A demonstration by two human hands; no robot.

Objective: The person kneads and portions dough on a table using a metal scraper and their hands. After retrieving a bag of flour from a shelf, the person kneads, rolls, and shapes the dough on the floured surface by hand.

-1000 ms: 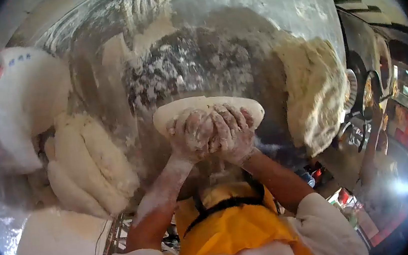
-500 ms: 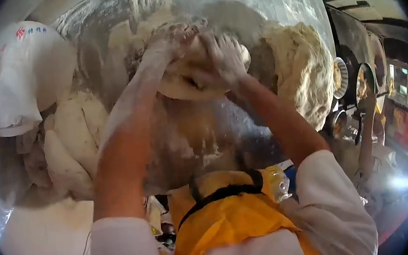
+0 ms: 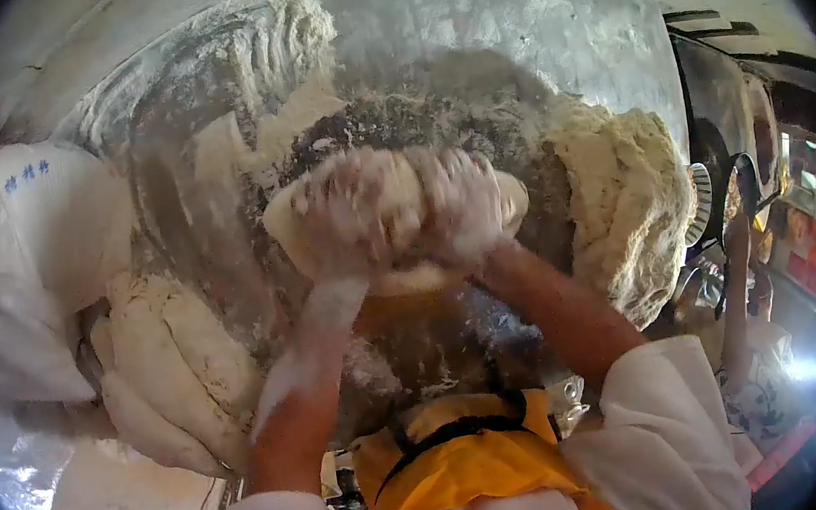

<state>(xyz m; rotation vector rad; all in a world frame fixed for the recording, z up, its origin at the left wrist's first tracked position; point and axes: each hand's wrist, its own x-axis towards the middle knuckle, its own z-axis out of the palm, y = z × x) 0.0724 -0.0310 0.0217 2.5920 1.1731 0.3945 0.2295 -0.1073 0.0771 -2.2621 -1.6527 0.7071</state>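
A pale lump of dough [image 3: 291,233] lies on the floury metal worktop [image 3: 503,28] in front of me. My left hand [image 3: 362,205] is curled over its left half, with the fingers blurred by motion. Beside it, my right hand [image 3: 463,203] grips the right half, and its fingers are bent into the dough. Flour coats both hands and the left forearm. Dough shows at either end, between the hands and below them; the part under the palms is hidden.
To the right lies a large, rough dough mass [image 3: 624,210]. Long dough pieces [image 3: 174,362] rest at the left, below a white printed sack [image 3: 52,225]. Scraped flour [image 3: 288,42] streaks the far side. Another person's arm [image 3: 737,288] reaches toward a pan [image 3: 745,178] at far right.
The view has tilted up, so the worktop sits lower in the picture. My hands have come down over the dough with fingers curled, and the opening seen in its near side is hidden.
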